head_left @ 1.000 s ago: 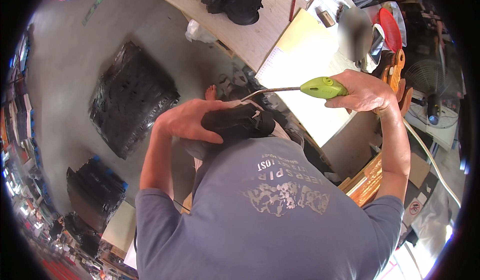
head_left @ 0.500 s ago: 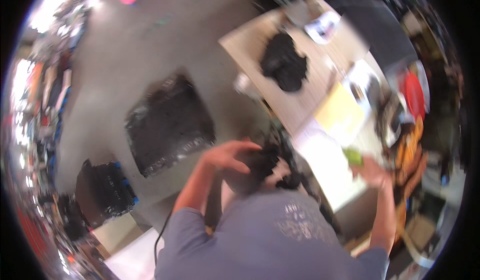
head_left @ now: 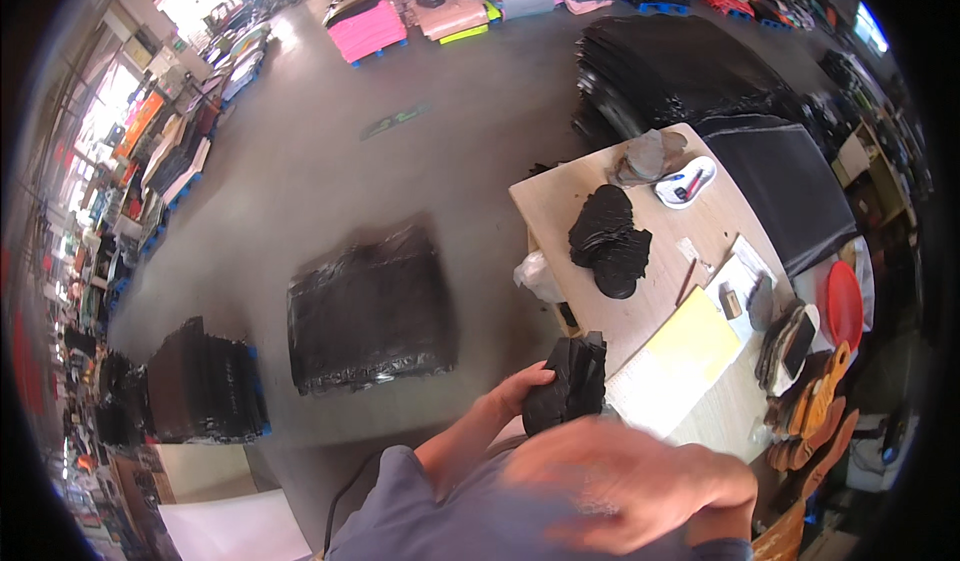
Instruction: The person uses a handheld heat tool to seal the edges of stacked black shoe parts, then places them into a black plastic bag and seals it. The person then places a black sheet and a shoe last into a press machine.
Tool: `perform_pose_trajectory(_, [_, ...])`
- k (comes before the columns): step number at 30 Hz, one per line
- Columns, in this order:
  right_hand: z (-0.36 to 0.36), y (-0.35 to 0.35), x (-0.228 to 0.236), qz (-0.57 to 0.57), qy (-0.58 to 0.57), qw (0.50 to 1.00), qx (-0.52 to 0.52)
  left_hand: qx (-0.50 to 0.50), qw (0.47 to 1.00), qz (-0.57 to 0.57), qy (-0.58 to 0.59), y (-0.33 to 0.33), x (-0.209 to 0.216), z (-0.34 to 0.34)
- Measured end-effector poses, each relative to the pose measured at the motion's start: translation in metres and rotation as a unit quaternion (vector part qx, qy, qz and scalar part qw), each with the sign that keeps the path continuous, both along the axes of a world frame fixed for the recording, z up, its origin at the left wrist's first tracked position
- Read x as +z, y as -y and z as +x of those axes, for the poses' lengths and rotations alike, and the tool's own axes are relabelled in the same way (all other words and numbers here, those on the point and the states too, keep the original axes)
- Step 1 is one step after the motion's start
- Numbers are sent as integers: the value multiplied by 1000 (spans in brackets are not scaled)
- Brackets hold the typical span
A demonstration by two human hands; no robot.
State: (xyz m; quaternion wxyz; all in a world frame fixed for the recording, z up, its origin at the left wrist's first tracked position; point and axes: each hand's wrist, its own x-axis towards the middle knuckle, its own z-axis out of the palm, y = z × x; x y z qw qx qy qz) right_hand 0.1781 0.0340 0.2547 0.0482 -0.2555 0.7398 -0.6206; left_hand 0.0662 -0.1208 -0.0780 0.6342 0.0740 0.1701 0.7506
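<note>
At the table's near left corner, my left hand (head_left: pixel 518 389) is closed round a stack of black, sole-shaped pieces (head_left: pixel 568 386), held tilted against my front. My right hand (head_left: pixel 610 481) is in front of my chest, close to that stack; motion smears its fingers, so what it holds, if anything, does not show. A second pile of black sole-shaped pieces (head_left: pixel 610 241) lies loosely fanned on the wooden table (head_left: pixel 560 196). Nearer me on the table are a yellow sheet (head_left: pixel 697 331) and white paper (head_left: pixel 650 391).
A white shoe-shaped piece (head_left: pixel 686 182) and a crumpled grey bag (head_left: pixel 647 157) sit at the table's far end. Along its right side are a red round stool (head_left: pixel 844 302) and brown sole-shaped boards (head_left: pixel 822 401). Black sheet stacks (head_left: pixel 375 311) stand on the floor to the left.
My right hand has swung from over the white paper to my chest; the green thing it held no longer shows. The left hand now grips the black stack more upright. The view has tilted up.
</note>
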Motion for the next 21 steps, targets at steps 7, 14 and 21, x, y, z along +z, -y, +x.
perform_pose_trajectory(7, [-39,59,47,-115,-203,954,188,39,995,-76,-50,26,5,5])
perform_pose_trajectory(14, [-39,25,75,-26,-265,956,127,64,993,-100,-25,35,10,4])
perform_pose_trajectory(21, [-58,60,59,-120,-243,952,145,24,998,-44,-36,31,17,-13])
